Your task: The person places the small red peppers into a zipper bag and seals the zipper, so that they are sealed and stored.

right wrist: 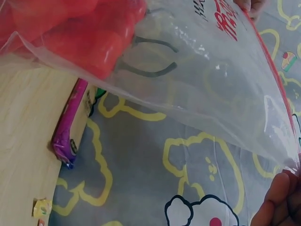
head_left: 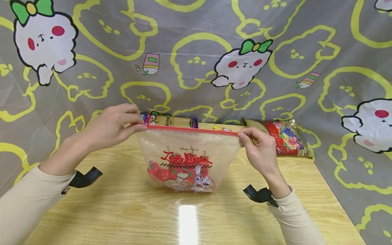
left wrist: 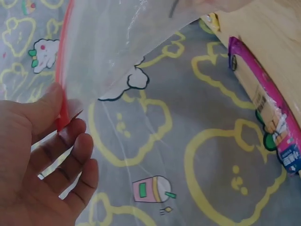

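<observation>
A clear plastic zip bag [head_left: 220,153] with a red top strip and a Toy Story print stands upright between my hands. My left hand [head_left: 111,124] pinches the left end of the red strip between thumb and fingertips. At the opposite end, my right hand [head_left: 261,149] pinches the strip's corner. The strip [head_left: 193,130] runs straight and taut across the top. Low in the bag lie several shiny red pieces [head_left: 157,172], partly covered by the print. Dark green curved stems [right wrist: 150,70] rise from them in the right wrist view.
Behind the bag lies a long packet [head_left: 177,121] with purple ends. A small yellow wrapped piece [head_left: 217,128] is near it. To the right rests a red and gold bag with a fruit picture [head_left: 284,136]. A patterned cloth [head_left: 190,68] hangs behind the wooden table [head_left: 116,204].
</observation>
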`<state>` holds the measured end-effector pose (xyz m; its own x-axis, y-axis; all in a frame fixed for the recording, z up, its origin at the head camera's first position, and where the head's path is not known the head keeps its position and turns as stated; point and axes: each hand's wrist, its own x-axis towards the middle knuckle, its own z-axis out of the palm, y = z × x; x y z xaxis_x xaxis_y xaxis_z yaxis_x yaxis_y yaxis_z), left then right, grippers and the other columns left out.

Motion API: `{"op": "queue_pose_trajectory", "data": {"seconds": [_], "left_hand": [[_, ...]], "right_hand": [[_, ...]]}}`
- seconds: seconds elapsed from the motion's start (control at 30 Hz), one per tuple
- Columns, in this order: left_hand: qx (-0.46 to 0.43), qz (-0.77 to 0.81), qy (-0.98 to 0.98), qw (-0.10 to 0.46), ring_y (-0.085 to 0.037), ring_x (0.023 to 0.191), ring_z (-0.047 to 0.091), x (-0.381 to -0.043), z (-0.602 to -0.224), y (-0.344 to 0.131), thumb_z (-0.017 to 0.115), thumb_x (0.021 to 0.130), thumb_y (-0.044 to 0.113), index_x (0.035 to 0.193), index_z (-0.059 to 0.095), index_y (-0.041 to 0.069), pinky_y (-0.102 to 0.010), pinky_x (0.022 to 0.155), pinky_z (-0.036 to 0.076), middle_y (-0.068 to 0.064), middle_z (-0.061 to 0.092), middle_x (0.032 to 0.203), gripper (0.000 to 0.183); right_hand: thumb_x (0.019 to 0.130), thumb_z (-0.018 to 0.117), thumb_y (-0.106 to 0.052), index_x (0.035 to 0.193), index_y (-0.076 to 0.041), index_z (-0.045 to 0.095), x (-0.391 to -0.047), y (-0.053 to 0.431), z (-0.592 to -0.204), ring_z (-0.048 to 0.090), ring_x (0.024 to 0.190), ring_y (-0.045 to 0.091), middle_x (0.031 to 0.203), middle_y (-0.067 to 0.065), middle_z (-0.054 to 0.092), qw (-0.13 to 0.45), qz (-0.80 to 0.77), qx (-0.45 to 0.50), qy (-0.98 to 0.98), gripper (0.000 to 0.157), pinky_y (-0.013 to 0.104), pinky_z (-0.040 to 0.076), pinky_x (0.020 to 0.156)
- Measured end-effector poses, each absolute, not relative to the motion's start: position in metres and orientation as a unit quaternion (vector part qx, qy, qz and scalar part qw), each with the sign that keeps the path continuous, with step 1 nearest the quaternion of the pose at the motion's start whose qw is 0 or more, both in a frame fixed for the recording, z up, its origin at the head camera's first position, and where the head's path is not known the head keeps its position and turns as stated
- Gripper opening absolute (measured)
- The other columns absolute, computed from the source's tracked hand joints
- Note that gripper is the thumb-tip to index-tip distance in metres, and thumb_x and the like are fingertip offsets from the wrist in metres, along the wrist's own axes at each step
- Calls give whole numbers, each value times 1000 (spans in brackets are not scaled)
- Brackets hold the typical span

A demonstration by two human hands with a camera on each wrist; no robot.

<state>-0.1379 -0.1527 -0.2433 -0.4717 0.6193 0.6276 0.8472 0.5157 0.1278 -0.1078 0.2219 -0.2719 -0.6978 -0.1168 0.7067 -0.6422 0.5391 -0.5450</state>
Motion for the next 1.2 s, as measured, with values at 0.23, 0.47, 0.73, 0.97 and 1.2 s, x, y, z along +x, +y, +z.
{"op": "queue_pose_trajectory", "data": {"seconds": [0.23,0.47,0.73,0.97,1.2], "left_hand": [[-439,-226,-832,253,-2,64,43,-137,-247,-158,73,75,11,79,69,17,-13,60,32,10,52,76,8],[-423,-231,-840,249,-1,62,44,-133,-249,-159,69,80,15,80,68,15,-19,56,37,11,54,74,1],[-405,-260,-843,242,-1,58,42,-132,-252,-157,70,79,11,78,66,16,-16,52,34,11,53,69,6],[-395,-257,-845,252,-3,57,42,-137,-251,-154,71,79,11,78,66,13,-20,51,35,8,56,69,5],[-377,-276,-858,215,-2,59,44,-129,-251,-155,68,82,14,80,66,19,-20,53,37,13,55,68,5]], "right_hand": [[79,62,10,77,6,62,-101,216,-265,53,58,8,64,13,59,310,426,240,-815,5,14,43,58],[81,61,8,78,8,62,-97,210,-257,53,59,10,64,15,58,304,426,232,-820,3,14,43,59],[80,68,-6,97,-3,67,-95,215,-262,52,74,14,87,8,59,346,313,200,-861,18,22,39,68],[80,63,-4,107,-4,65,-65,172,-249,42,55,4,66,-3,52,342,279,296,-847,27,15,34,50],[86,57,-10,132,-7,47,-79,134,-259,40,47,-1,61,-10,54,236,260,324,-879,48,17,35,46]]}}
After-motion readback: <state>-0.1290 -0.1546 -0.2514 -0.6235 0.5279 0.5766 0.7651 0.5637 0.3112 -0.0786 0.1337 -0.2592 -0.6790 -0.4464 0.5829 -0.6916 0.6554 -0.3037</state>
